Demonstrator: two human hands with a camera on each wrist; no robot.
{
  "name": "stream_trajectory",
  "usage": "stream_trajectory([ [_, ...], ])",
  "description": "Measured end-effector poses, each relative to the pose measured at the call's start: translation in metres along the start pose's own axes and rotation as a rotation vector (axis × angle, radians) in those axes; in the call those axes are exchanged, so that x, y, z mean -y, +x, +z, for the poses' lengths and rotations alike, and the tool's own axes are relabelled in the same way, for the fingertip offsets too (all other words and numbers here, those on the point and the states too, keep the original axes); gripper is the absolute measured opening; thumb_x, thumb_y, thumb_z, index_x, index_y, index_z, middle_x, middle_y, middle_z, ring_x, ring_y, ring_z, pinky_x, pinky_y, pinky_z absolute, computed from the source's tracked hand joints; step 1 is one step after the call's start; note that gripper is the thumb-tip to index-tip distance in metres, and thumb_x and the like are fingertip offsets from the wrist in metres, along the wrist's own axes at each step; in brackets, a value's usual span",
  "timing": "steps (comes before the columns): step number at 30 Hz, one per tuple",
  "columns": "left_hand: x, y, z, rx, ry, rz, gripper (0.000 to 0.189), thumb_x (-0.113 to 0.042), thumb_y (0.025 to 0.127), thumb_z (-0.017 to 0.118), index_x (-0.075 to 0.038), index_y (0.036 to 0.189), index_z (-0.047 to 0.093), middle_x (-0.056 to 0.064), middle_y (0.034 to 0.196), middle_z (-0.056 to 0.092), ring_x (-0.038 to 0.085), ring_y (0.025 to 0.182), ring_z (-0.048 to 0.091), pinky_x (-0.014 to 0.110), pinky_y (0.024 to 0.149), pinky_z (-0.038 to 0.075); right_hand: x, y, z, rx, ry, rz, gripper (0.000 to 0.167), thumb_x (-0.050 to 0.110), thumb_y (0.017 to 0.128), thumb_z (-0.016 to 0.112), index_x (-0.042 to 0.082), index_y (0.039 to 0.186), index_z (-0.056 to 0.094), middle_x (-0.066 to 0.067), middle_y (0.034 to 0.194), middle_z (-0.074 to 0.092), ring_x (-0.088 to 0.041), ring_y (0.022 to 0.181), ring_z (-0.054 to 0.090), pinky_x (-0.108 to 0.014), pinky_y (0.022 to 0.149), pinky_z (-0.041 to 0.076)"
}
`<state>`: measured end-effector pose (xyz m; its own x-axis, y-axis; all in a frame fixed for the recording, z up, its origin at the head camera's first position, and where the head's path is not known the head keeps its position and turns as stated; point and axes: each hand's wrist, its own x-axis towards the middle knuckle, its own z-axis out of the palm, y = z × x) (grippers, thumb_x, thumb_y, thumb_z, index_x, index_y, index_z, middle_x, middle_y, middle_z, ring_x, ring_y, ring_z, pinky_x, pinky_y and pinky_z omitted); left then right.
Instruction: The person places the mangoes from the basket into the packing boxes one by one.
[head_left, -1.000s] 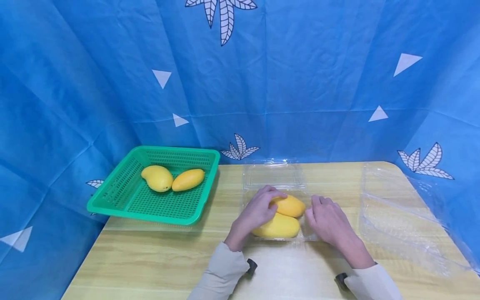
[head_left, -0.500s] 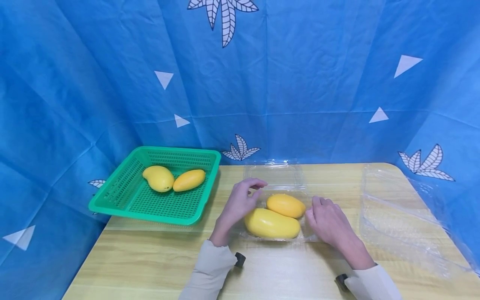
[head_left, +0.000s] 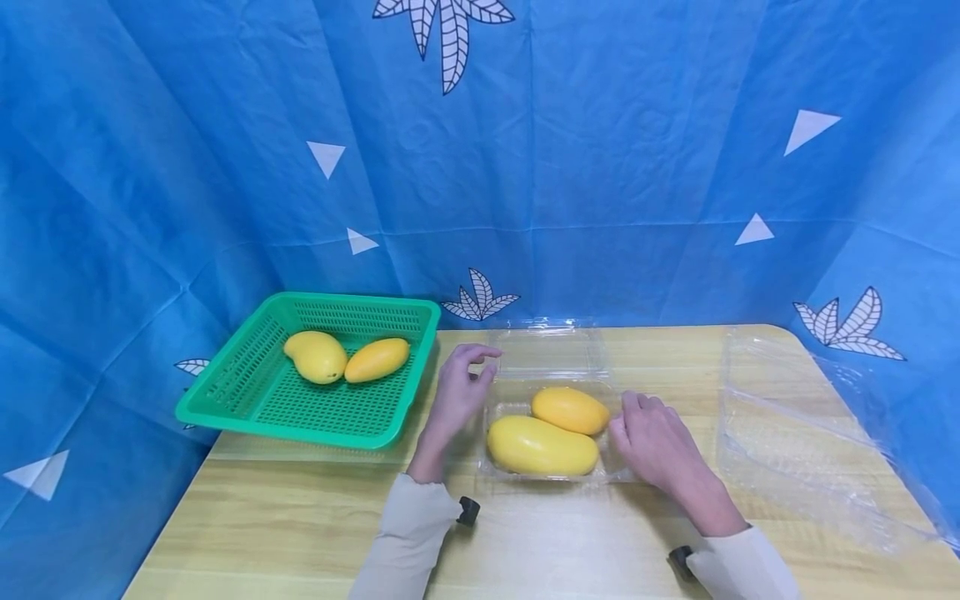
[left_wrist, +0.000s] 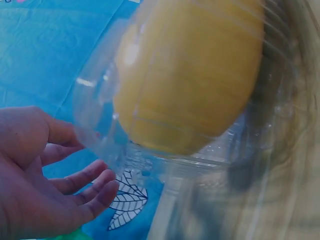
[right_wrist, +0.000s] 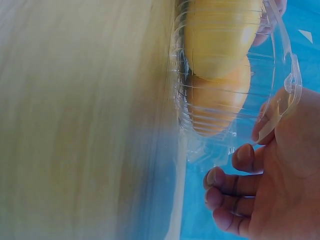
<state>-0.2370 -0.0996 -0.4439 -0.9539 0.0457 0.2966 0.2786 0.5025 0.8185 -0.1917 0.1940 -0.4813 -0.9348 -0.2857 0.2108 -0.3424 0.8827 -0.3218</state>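
Note:
In the head view a clear plastic clamshell box (head_left: 512,398) stands open, its lid (head_left: 551,352) laid back toward the curtain. Two mangoes lie in the base: a large yellow mango (head_left: 542,447) in front and a smaller orange-yellow mango (head_left: 572,410) behind it. My right hand (head_left: 658,442) pinches the box's right rim between thumb and forefinger; the right wrist view shows the other fingers loosely bent below the box wall (right_wrist: 262,62). Left of the box, my left hand (head_left: 455,396) is raised with loosely bent fingers and holds nothing. Whether its fingertips touch the plastic, I cannot tell.
At the left is a green plastic basket (head_left: 285,432) with a curved yellow mango (head_left: 316,357) and a slimmer orange one (head_left: 377,360). More clear plastic packaging (head_left: 810,458) lies at the table's right edge. A blue patterned curtain (head_left: 600,167) hangs behind the wooden table (head_left: 300,517).
My left hand has let go of the mangoes and moved left, out of the box. Both mangoes lie in full view now. My right hand has stayed at the right rim.

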Motion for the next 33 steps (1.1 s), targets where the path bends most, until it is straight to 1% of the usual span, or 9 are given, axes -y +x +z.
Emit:
stream_trajectory([
  [5, 0.005, 0.001, 0.002, -0.012, -0.029, -0.055, 0.031, 0.001, 0.095, 0.067, 0.002, 0.126, 0.069, 0.02, 0.131, 0.059, 0.039, 0.117, 0.059, 0.044, 0.09, 0.059, 0.0, 0.001, 0.0, 0.004, 0.0, 0.0, 0.015, 0.015, 0.099, 0.046, 0.01, 0.085, 0.047, -0.003, 0.072, 0.042, -0.022, 0.069, 0.041, -0.039, 0.064, 0.04],
  [11, 0.014, 0.004, 0.007, -0.02, -0.087, -0.192, 0.044, -0.005, 0.098, 0.065, 0.002, 0.141, 0.057, 0.025, 0.143, 0.05, 0.043, 0.126, 0.054, 0.05, 0.1, 0.053, -0.001, 0.002, 0.001, -0.008, 0.005, 0.0, 0.015, 0.014, 0.098, 0.045, 0.01, 0.083, 0.045, -0.004, 0.071, 0.041, -0.023, 0.067, 0.04, -0.037, 0.062, 0.039],
  [14, 0.019, 0.005, 0.01, -0.02, -0.124, -0.255, 0.049, -0.007, 0.1, 0.063, 0.002, 0.146, 0.052, 0.026, 0.145, 0.049, 0.042, 0.129, 0.054, 0.05, 0.104, 0.051, -0.001, 0.001, 0.001, -0.01, 0.003, 0.0, 0.015, 0.014, 0.098, 0.045, 0.01, 0.083, 0.045, -0.003, 0.071, 0.041, -0.023, 0.067, 0.04, -0.037, 0.062, 0.039],
  [19, 0.025, 0.006, 0.014, 0.008, -0.263, -0.342, 0.052, -0.009, 0.103, 0.059, 0.007, 0.15, 0.044, 0.029, 0.145, 0.05, 0.042, 0.131, 0.054, 0.047, 0.107, 0.048, 0.0, 0.001, 0.001, -0.008, 0.005, 0.0, 0.015, 0.014, 0.098, 0.045, 0.01, 0.083, 0.046, -0.003, 0.071, 0.041, -0.023, 0.068, 0.041, -0.037, 0.063, 0.04],
  [23, 0.029, 0.006, 0.015, 0.037, -0.333, -0.389, 0.053, -0.01, 0.104, 0.055, 0.012, 0.15, 0.04, 0.03, 0.144, 0.05, 0.042, 0.134, 0.051, 0.048, 0.113, 0.043, 0.001, 0.0, -0.001, 0.004, 0.015, 0.008, 0.015, 0.014, 0.099, 0.045, 0.01, 0.085, 0.046, -0.003, 0.072, 0.041, -0.023, 0.069, 0.041, -0.037, 0.063, 0.039],
  [25, 0.031, 0.006, 0.016, 0.051, -0.355, -0.416, 0.054, -0.012, 0.105, 0.055, 0.012, 0.15, 0.038, 0.029, 0.145, 0.049, 0.04, 0.134, 0.05, 0.047, 0.115, 0.04, 0.002, 0.0, -0.001, 0.009, 0.016, 0.01, 0.015, 0.014, 0.1, 0.044, 0.01, 0.085, 0.046, -0.003, 0.073, 0.041, -0.022, 0.07, 0.041, -0.038, 0.064, 0.039],
  [27, 0.033, 0.006, 0.016, 0.06, -0.386, -0.436, 0.054, -0.011, 0.105, 0.054, 0.013, 0.15, 0.037, 0.03, 0.144, 0.05, 0.039, 0.132, 0.052, 0.045, 0.114, 0.041, 0.002, 0.0, -0.002, 0.012, 0.016, 0.01, 0.015, 0.015, 0.1, 0.044, 0.01, 0.085, 0.047, -0.003, 0.073, 0.041, -0.023, 0.07, 0.041, -0.038, 0.065, 0.039],
  [30, 0.037, 0.006, 0.017, 0.065, -0.467, -0.465, 0.052, -0.008, 0.105, 0.054, 0.014, 0.149, 0.037, 0.03, 0.137, 0.055, 0.036, 0.124, 0.058, 0.041, 0.109, 0.047, 0.003, -0.001, -0.002, 0.01, 0.016, 0.009, 0.015, 0.014, 0.099, 0.044, 0.01, 0.085, 0.046, -0.003, 0.073, 0.041, -0.023, 0.07, 0.041, -0.038, 0.065, 0.039],
  [33, 0.042, 0.007, 0.017, 0.082, -0.583, -0.495, 0.042, -0.007, 0.107, 0.05, 0.015, 0.142, 0.045, 0.028, 0.129, 0.059, 0.033, 0.117, 0.062, 0.037, 0.104, 0.052, 0.003, -0.001, -0.002, 0.011, 0.015, 0.009, 0.015, 0.014, 0.099, 0.045, 0.01, 0.085, 0.046, -0.003, 0.073, 0.042, -0.022, 0.069, 0.041, -0.039, 0.065, 0.04],
])
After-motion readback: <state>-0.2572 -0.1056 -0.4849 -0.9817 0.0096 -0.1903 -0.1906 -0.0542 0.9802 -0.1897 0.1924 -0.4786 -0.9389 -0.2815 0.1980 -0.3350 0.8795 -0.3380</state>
